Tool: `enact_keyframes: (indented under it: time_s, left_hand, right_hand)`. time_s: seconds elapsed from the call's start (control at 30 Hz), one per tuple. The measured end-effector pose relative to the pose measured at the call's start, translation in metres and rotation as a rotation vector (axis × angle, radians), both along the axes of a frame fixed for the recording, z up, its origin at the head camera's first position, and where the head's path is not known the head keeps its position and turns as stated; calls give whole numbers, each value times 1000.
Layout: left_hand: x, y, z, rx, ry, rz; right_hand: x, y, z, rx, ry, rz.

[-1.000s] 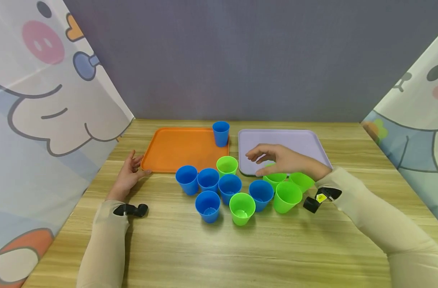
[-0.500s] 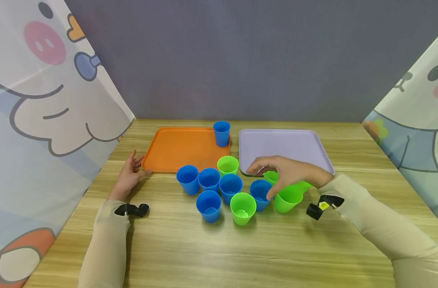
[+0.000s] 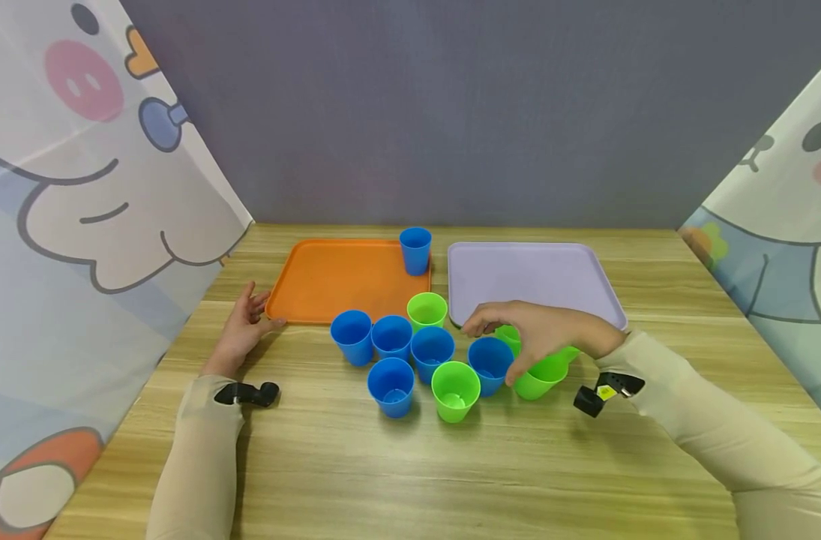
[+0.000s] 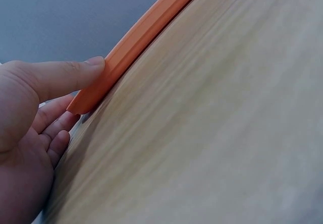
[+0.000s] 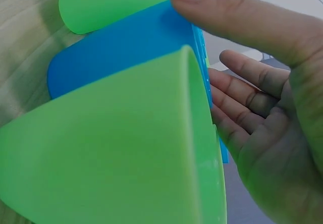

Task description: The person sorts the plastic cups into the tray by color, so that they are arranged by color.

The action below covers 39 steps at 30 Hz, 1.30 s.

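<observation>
at the near edge of the purple tray (image 3: 538, 271), the right hand (image 3: 541, 330) curls over a tilted green cup (image 3: 541, 375), thumb on its side. far left, the left hand (image 3: 243, 330) lies relaxed, thumb touching the orange tray (image 3: 336, 279).

Two trays sit side by side at centre frame on the bench (image 3: 410, 480): left tray (image 3: 329, 281) and right tray (image 3: 538, 274), with one cup (image 3: 414, 250) standing in the left tray's upper right corner. Below the trays a cluster of cups (image 3: 430, 352) spreads across the bench. Left hand (image 3: 243, 330) rests at the left tray's lower left corner; right hand (image 3: 541, 330) lies over the cluster's right end, below the right tray.
</observation>
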<state>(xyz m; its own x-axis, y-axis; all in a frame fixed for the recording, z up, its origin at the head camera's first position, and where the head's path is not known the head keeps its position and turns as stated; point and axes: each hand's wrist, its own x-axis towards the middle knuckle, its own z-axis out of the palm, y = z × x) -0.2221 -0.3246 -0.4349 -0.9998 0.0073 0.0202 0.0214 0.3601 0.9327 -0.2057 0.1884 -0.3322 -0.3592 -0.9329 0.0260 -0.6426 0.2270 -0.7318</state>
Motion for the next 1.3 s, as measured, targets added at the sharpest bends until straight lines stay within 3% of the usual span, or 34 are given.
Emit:
enact_keyframes:
  time_s: [0.57, 0.8, 1.1, 1.3]
  left_hand:
    - [-4, 0, 0, 5, 1, -7]
    - [-1, 0, 2, 2, 9, -15]
    - [-1, 1, 2, -1, 1, -6]
    - [-2, 0, 0, 14, -3, -3]
  right_hand:
    - [0, -1, 7, 53, 13, -37]
    - [-2, -3, 16, 56, 2, -39]
    - [-8, -2, 28, 11, 77, 4]
    - [-12, -2, 41, 7, 76, -31]
